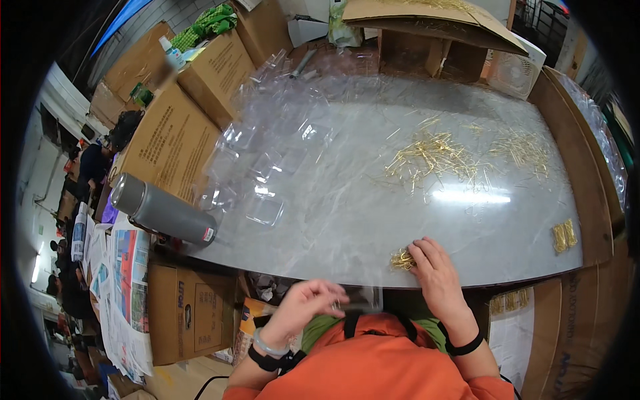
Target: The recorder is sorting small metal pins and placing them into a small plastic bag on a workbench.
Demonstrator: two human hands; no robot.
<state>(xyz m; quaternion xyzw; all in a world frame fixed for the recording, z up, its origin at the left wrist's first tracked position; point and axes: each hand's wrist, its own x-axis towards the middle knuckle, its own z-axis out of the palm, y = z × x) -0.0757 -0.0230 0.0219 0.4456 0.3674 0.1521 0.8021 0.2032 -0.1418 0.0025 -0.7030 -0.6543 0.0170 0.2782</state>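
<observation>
My right hand (435, 275) rests at the table's front edge, fingers bent and closed against a small bundle of gold wire hooks (401, 259). Part of that bundle is hidden under the fingertips. Over my lap, just off the table edge, my left hand (308, 308) has its fingers pinched together. A small glint shows at its fingertips, but I cannot make out what it is. Right beside those fingertips is a clear plastic piece (370, 298), partly see-through against the dark gap; whether the hand touches it I cannot tell.
A loose heap of gold wire pieces (433, 157) lies mid-table, with a thinner scatter (523, 150) to its right. Clear plastic shells (267, 210) spread over the left side. A grey flask (167, 212) lies at the left edge. Gold bundles (564, 237) sit far right. Cardboard boxes (170, 143) border the table.
</observation>
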